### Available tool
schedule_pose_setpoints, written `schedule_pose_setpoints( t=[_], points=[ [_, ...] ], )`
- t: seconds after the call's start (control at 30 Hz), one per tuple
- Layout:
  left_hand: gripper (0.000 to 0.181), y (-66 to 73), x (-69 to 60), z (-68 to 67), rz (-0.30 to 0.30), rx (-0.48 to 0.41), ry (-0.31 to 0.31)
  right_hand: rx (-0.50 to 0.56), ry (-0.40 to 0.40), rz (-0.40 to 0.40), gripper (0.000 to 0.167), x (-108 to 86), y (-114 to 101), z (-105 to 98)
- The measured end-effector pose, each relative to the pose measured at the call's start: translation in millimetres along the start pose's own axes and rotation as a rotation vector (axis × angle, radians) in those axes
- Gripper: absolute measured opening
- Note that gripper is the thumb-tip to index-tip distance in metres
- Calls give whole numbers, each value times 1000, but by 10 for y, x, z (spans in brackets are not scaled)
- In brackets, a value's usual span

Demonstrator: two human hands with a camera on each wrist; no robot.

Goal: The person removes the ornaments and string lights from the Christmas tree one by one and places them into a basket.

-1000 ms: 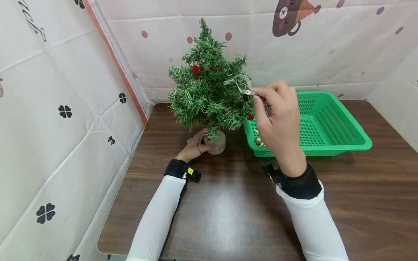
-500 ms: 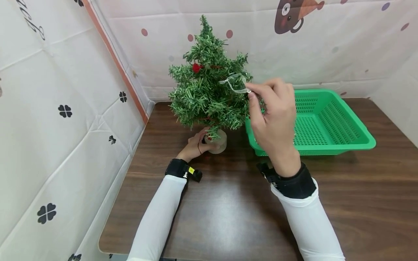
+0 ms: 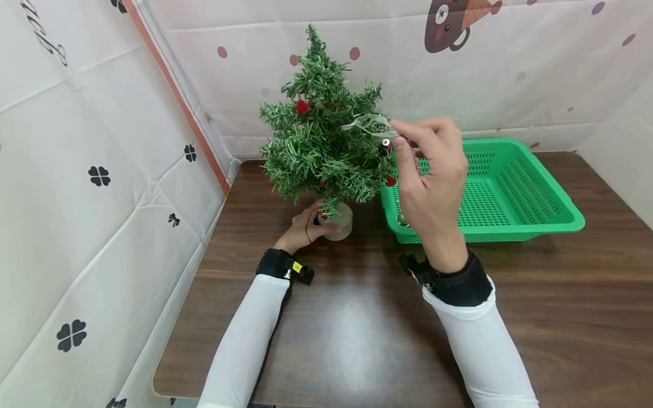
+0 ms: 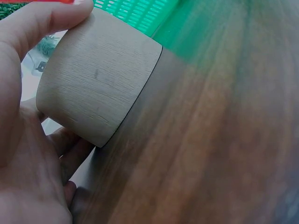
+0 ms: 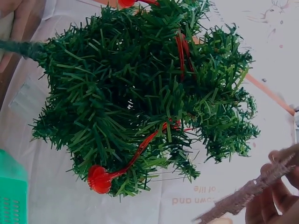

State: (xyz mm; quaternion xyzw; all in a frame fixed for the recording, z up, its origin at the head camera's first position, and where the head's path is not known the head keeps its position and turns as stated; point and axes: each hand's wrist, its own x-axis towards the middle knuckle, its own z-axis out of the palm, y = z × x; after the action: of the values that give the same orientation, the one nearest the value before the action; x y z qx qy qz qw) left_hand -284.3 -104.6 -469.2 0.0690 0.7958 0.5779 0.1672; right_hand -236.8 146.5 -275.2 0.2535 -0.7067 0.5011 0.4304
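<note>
I had a sheer, pale strip of glittery ribbon (image 5: 247,192) raised above the dark brown wood-grain worktop (image 3: 352,323). The person's right hand (image 3: 433,173) pinched one end between thumb and forefinger; the other end formed a loop. In the head view, this loop overlapped the right side of a small, bushy green artificial tree (image 3: 323,136); contact with the branches could not be determined. The person's left hand (image 3: 304,228) gripped the tree's pale, round wooden base (image 4: 100,74), which stood upright on the worktop. I noted red ornaments (image 3: 302,107) among the branches. A green, slotted plastic basket (image 3: 515,231) was positioned just right of the tree, partly hidden by the right hand. A white printed backdrop (image 3: 541,96) stood behind the worktop.
</note>
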Motion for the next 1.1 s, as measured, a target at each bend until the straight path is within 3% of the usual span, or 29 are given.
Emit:
schedule_pose_setpoints(
  t=[0.13,0.23,0.53,0.77,1.1],
  points=[
    [87,-5,-3,-12,-16,3,7,-67,-118,-48,21,-12,21,35],
    [87,-8,-9,-16,-32,16,14,-122,-153,-74,22,-25,31,75],
    [86,-30,-20,-17,-32,13,16,-102,-31,12,24,-12,44,95],
    [87,-17,-45,-11,-38,14,12,-64,-12,29,23,30,21,146],
    [85,5,-26,6,-11,4,1,93,82,47,22,93,-20,151]
  ],
)
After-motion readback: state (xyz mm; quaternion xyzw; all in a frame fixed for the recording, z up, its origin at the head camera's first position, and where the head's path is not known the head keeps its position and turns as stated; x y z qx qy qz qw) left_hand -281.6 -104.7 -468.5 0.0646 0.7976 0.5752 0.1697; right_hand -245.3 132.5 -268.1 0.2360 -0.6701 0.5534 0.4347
